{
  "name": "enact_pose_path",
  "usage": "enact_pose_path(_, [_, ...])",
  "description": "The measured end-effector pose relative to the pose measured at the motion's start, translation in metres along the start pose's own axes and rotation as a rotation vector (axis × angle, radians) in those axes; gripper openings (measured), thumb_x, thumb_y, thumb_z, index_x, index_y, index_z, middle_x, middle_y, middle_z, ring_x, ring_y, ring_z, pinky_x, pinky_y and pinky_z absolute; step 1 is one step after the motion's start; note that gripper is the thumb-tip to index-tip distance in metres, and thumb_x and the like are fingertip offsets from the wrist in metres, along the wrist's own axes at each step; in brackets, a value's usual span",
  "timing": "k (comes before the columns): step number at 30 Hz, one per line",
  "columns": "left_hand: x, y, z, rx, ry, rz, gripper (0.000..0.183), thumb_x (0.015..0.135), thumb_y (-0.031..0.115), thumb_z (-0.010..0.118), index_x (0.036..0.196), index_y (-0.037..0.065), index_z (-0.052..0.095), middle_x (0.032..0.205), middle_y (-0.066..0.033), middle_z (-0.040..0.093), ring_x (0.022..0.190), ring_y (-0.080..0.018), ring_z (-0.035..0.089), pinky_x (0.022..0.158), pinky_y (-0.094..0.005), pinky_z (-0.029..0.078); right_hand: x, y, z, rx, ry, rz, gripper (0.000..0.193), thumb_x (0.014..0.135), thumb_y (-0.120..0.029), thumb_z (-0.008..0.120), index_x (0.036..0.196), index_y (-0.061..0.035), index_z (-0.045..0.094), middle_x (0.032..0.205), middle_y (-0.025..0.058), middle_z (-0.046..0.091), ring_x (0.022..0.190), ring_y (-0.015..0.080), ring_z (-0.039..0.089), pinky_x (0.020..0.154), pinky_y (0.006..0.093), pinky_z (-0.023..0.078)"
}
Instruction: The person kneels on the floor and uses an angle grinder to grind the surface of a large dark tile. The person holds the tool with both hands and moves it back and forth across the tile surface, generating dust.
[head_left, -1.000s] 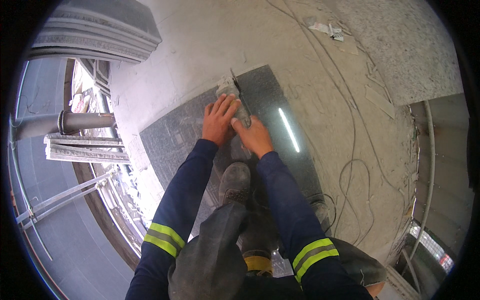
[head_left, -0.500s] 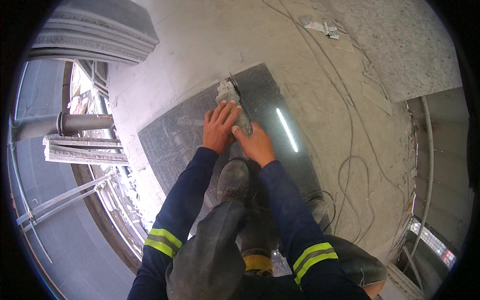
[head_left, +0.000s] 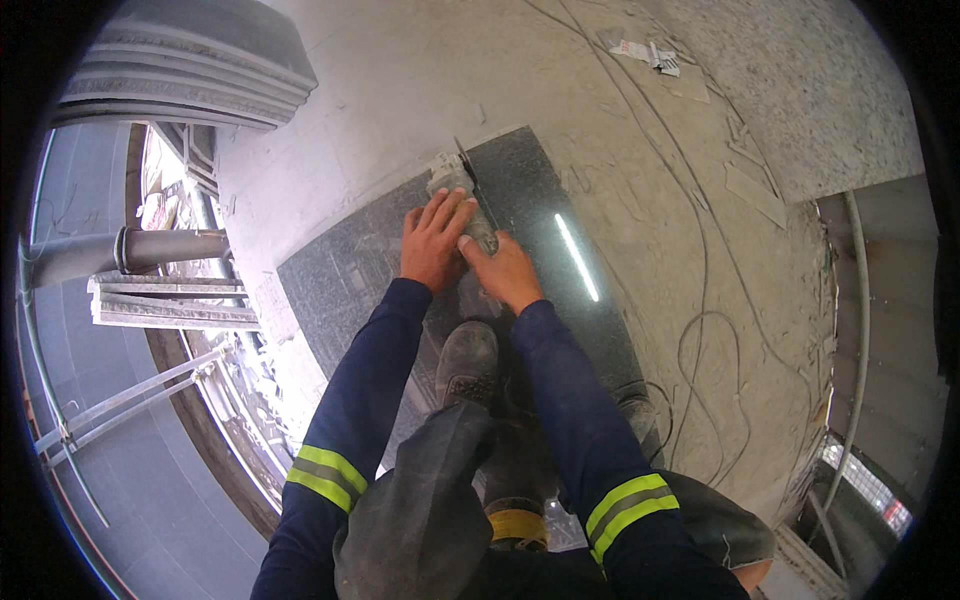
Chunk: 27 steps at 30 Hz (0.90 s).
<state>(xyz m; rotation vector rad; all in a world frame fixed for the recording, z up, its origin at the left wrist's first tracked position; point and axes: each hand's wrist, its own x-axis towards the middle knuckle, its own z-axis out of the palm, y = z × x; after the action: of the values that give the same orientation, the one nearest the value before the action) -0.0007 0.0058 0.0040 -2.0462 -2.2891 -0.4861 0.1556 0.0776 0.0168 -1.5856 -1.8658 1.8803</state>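
A dust-covered angle grinder [head_left: 449, 176] lies low over a dark polished stone slab [head_left: 360, 240], its thin disc [head_left: 464, 158] upright at the slab's far edge. My left hand [head_left: 434, 236] is wrapped over the grinder's body, fingers pointing away from me. Closed round the rear of the body is my right hand [head_left: 505, 270], its thumb beside the left hand. A straight cut line runs back from the disc toward my right hand. My boot [head_left: 467, 358] stands on the slab just behind both hands. Most of the grinder's handle is hidden under my fingers.
Stacked stone slabs [head_left: 190, 70] stand at the far left, with scaffold tubes [head_left: 130, 400] below them. A power cable [head_left: 705, 260] loops across the dusty floor on the right. Paper scraps [head_left: 650, 55] lie at the far right, near a large pale slab [head_left: 800, 90].
Both hands and the grinder have moved slightly away from me and a little left, bringing the disc farther out over the slab's far edge. The slab and boot have barely moved.
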Motion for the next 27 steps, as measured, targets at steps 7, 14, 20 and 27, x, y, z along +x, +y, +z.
enact_pose_path(7, [-0.011,0.013,-0.003,-0.008,0.01,-0.006,0.073,0.079,0.015,0.081,0.148,0.022,0.06,0.161,-0.003,0.054,0.152,-0.0271,0.048,0.114,-0.0545,0.042,-0.014,0.01,-0.005,-0.027,-0.002,-0.009,0.092,0.096,-0.058,0.068,0.15,0.0141,0.05,0.139,0.0362,0.063,0.127,0.0447,0.063,0.104,0.0457,0.051])
enact_pose_path(14, [-0.017,0.021,-0.007,-0.018,0.023,0.005,0.076,0.078,0.016,0.082,0.149,0.022,0.06,0.161,-0.004,0.054,0.152,-0.0273,0.048,0.114,-0.0535,0.043,-0.031,0.008,-0.009,-0.047,0.001,0.017,0.097,0.096,-0.062,0.066,0.153,0.0136,0.048,0.147,0.0381,0.059,0.142,0.0491,0.056,0.119,0.0481,0.044])
enact_pose_path(20, [-0.016,0.022,-0.011,-0.063,-0.005,-0.015,0.076,0.078,0.015,0.083,0.15,0.021,0.059,0.162,-0.0043,0.054,0.153,-0.0275,0.047,0.113,-0.0533,0.043,-0.027,0.011,-0.007,-0.074,-0.004,-0.049,0.096,0.096,-0.062,0.065,0.153,0.0139,0.048,0.147,0.0382,0.058,0.14,0.05,0.057,0.118,0.0486,0.045])
enact_pose_path(27, [-0.007,0.004,-0.003,0.007,-0.024,0.002,0.076,0.08,0.014,0.082,0.152,0.022,0.057,0.162,-0.0039,0.053,0.153,-0.0274,0.047,0.114,-0.054,0.042,-0.014,-0.002,-0.001,0.003,0.011,0.001,0.095,0.096,-0.059,0.067,0.152,0.0149,0.048,0.145,0.0383,0.06,0.138,0.0494,0.059,0.116,0.0485,0.047])
